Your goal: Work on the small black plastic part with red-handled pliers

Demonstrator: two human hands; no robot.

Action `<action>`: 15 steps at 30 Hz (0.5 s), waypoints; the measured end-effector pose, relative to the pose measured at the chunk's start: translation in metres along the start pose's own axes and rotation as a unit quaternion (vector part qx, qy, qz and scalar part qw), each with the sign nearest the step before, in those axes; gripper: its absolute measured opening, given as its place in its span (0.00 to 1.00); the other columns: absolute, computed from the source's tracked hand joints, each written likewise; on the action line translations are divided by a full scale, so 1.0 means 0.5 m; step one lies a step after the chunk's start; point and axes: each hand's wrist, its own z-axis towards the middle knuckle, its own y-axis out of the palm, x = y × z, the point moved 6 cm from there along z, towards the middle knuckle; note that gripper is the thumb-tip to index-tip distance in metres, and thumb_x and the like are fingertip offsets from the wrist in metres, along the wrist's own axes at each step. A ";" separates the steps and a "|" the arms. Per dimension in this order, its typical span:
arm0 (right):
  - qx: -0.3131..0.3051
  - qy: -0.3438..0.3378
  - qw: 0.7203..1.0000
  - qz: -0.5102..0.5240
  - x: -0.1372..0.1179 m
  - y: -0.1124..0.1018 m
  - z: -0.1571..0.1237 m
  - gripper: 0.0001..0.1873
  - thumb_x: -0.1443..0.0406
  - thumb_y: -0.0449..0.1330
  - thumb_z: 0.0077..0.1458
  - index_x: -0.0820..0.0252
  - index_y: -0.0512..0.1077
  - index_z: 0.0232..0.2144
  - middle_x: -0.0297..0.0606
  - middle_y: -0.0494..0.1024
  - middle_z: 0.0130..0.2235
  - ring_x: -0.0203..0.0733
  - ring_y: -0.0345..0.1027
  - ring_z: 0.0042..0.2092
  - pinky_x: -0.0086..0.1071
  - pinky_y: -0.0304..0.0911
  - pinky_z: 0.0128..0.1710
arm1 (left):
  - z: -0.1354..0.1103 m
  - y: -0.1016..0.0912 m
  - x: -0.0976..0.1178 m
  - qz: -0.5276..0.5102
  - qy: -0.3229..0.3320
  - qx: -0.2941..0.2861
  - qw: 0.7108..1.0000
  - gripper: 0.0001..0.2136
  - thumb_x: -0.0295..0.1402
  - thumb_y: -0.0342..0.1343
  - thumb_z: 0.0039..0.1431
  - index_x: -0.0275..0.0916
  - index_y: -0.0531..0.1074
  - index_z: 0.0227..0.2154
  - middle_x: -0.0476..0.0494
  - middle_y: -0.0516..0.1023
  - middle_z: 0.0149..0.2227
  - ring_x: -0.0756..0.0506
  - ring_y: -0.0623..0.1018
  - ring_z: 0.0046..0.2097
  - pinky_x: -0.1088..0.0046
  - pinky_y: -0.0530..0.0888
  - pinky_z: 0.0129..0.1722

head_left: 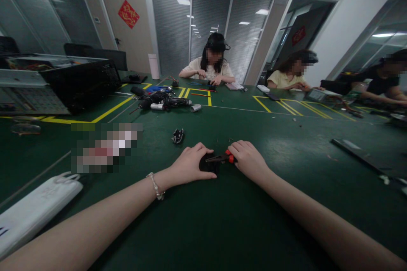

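My left hand (pixel 190 163) rests on the green table (pixel 203 220) with its fingers curled round a small black part (pixel 209 165). My right hand (pixel 247 157) is closed on the red handles of a pair of pliers (pixel 222 158), whose dark jaws point left onto the black part. The two hands sit close together near the table's middle. A thin bracelet circles my left wrist.
A small black component (pixel 178 136) lies just beyond my hands. A pile of black tools and cables (pixel 159 100) lies further back, an open computer case (pixel 57 82) at left, a white power strip (pixel 34 209) at near left. Three other people work at the far and right sides.
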 end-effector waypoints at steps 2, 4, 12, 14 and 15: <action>0.000 -0.001 1.000 -0.002 -0.001 -0.001 0.000 0.15 0.74 0.56 0.40 0.63 0.67 0.35 0.41 0.71 0.37 0.44 0.61 0.39 0.35 0.54 0.39 | 0.000 0.000 0.000 -0.002 0.000 0.000 1.000 0.31 0.52 0.55 0.43 0.44 0.59 0.49 0.45 0.63 0.45 0.41 0.68 0.43 0.64 0.64 0.43; 0.000 0.002 1.000 -0.002 -0.001 -0.001 0.000 0.14 0.74 0.56 0.40 0.63 0.67 0.35 0.41 0.71 0.37 0.44 0.61 0.39 0.35 0.54 0.39 | 0.000 0.000 0.000 -0.001 0.003 0.003 1.000 0.31 0.52 0.55 0.43 0.44 0.59 0.49 0.45 0.64 0.44 0.41 0.68 0.43 0.64 0.64 0.42; -0.006 0.017 1.000 -0.015 -0.003 0.003 -0.002 0.13 0.73 0.56 0.42 0.63 0.67 0.35 0.41 0.71 0.35 0.44 0.61 0.38 0.35 0.54 0.38 | 0.000 0.003 -0.005 0.009 0.002 0.004 1.000 0.31 0.53 0.54 0.44 0.43 0.59 0.49 0.44 0.64 0.45 0.42 0.68 0.42 0.65 0.64 0.42; -0.008 0.018 1.000 -0.016 -0.002 0.004 -0.002 0.12 0.72 0.56 0.42 0.64 0.67 0.34 0.41 0.71 0.35 0.44 0.60 0.38 0.35 0.54 0.38 | 0.001 0.004 -0.006 0.012 0.001 0.004 1.000 0.31 0.53 0.54 0.43 0.43 0.59 0.50 0.44 0.64 0.45 0.41 0.68 0.43 0.65 0.64 0.42; -0.008 0.019 1.000 -0.015 -0.002 0.003 -0.002 0.12 0.72 0.57 0.42 0.64 0.67 0.34 0.41 0.71 0.35 0.44 0.60 0.38 0.35 0.54 0.38 | 0.001 0.004 -0.006 0.013 -0.001 0.002 1.000 0.31 0.53 0.53 0.43 0.43 0.59 0.50 0.44 0.63 0.45 0.41 0.68 0.43 0.65 0.64 0.42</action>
